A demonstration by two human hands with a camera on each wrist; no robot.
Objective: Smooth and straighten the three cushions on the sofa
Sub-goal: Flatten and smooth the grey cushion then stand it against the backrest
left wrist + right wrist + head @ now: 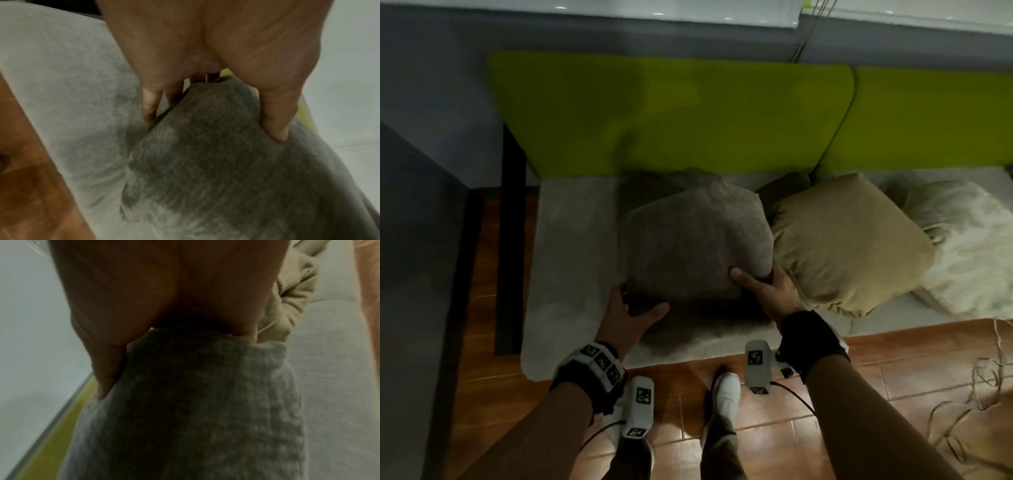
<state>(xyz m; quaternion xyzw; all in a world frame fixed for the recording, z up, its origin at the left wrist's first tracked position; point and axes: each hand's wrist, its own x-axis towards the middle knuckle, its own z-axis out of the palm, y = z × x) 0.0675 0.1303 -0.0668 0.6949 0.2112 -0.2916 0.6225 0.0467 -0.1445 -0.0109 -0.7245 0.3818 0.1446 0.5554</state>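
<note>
A grey cushion (695, 240) is raised off the pale sofa seat (571, 246), tilted toward the green backrest. My left hand (635, 308) grips its near left corner, thumb on top and fingers beneath. My right hand (760, 284) grips its near right corner the same way. In the left wrist view the grey cushion (205, 170) is pinched between thumb and fingers; in the right wrist view the grey cushion (195, 402) fills the palm. A tan cushion (849, 240) lies just right of it, touching. A cream patterned cushion (969, 246) lies at the far right.
The green backrest (671, 113) stands behind the seat, with a second green panel (935, 116) to the right. A dark side table (421, 205) stands on the left. Tangled cord (976, 404) lies on the tiled floor at the right, near my white shoe (726, 390).
</note>
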